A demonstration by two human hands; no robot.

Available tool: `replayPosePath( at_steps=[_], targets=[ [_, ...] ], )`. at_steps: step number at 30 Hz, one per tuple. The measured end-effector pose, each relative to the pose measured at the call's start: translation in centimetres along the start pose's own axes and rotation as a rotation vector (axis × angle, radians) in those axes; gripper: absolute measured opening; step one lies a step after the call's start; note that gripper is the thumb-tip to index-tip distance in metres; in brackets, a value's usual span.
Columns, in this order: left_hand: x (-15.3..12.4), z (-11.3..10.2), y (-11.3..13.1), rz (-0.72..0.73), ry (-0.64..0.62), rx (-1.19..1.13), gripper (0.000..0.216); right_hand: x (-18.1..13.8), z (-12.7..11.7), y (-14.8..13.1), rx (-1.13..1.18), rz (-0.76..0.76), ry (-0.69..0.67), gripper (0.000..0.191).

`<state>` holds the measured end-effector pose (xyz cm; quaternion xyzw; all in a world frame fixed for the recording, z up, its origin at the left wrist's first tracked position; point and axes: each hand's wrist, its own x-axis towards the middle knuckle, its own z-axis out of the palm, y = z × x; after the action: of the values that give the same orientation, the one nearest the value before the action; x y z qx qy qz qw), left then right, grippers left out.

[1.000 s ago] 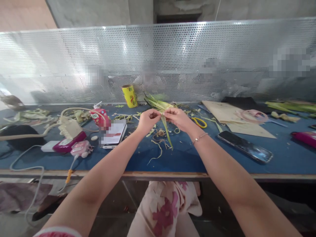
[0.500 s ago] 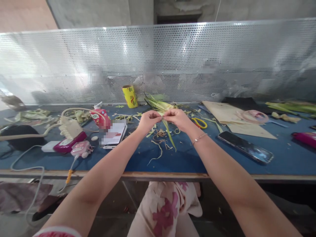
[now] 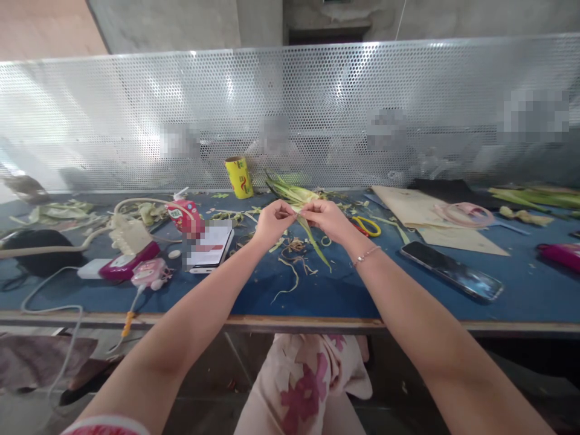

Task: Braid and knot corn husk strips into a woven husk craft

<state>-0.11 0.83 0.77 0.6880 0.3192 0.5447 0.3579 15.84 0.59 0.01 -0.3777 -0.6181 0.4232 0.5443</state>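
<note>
My left hand [image 3: 272, 221] and my right hand [image 3: 327, 217] meet above the blue table [image 3: 344, 290], both pinched on a green leaf strip [image 3: 315, 240]. The strip's free end hangs down and to the right below my fingers. Just behind my hands lies a bundle of green leaves [image 3: 290, 190]. Curled leaf scraps [image 3: 294, 257] are scattered on the table under my hands.
A white phone [image 3: 209, 246], a red bottle [image 3: 183, 216], a pink device [image 3: 128, 264] and cables lie to the left. Yellow scissors [image 3: 368, 226], a dark phone [image 3: 452, 270] and brown paper [image 3: 426, 211] lie right. A yellow can [image 3: 238, 176] stands before the perforated metal screen [image 3: 136, 121].
Both hands stay pinched together on the strip. Its hanging end has swung from nearly straight down toward the right.
</note>
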Motion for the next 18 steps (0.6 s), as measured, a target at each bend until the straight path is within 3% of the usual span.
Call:
replayPosePath(
  at_steps=[9,18],
  targets=[
    [0.38,-0.18,-0.62,0.015,0.011,-0.032,0.017,-0.27,0.13,-0.45,-0.045,-0.049,-0.002,0.018],
    [0.27,-0.11,-0.51,0.016,0.0,-0.026,0.017,-0.33,0.38,-0.51,0.008,0.02,-0.01,0.024]
  ],
)
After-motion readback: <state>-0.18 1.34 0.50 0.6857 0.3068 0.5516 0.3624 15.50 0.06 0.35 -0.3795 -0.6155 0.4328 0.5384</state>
